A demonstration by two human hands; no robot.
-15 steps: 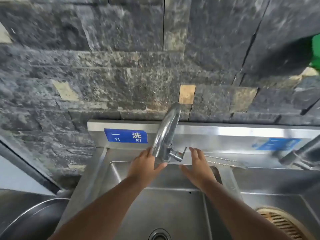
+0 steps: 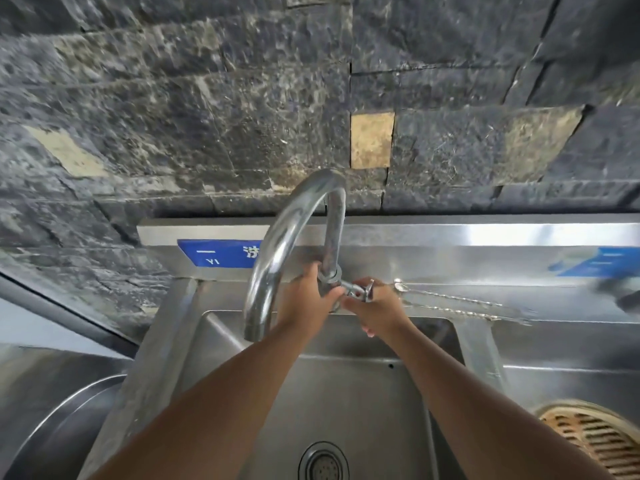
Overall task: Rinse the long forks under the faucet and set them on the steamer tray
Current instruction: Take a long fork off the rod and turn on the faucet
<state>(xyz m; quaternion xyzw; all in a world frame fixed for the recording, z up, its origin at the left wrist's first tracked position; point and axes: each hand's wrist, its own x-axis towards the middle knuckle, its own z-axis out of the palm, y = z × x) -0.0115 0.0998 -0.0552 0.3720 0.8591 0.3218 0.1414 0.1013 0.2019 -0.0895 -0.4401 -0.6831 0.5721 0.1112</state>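
A curved steel faucet (image 2: 277, 251) arches over the left sink basin (image 2: 346, 393). My left hand (image 2: 304, 299) grips the base of the faucet's upright pipe. My right hand (image 2: 377, 306) is closed around the faucet's lever handle (image 2: 360, 291). No water shows at the spout. Two long twisted metal forks (image 2: 460, 304) lie on the back ledge of the sink, to the right of my right hand, not touched. The round bamboo steamer tray (image 2: 595, 441) sits at the lower right, in the right basin.
A drain (image 2: 323, 462) lies at the bottom of the left basin. A large round steel pot or lid (image 2: 52, 427) sits at the lower left. Blue labels (image 2: 218, 252) are stuck on the steel backsplash under a dark stone wall. A blurred dark object (image 2: 620, 292) is at the right edge.
Both hands have moved forward from open beside the faucet to closing on it: the left on the pipe base, the right on the lever handle. The camera has moved closer.
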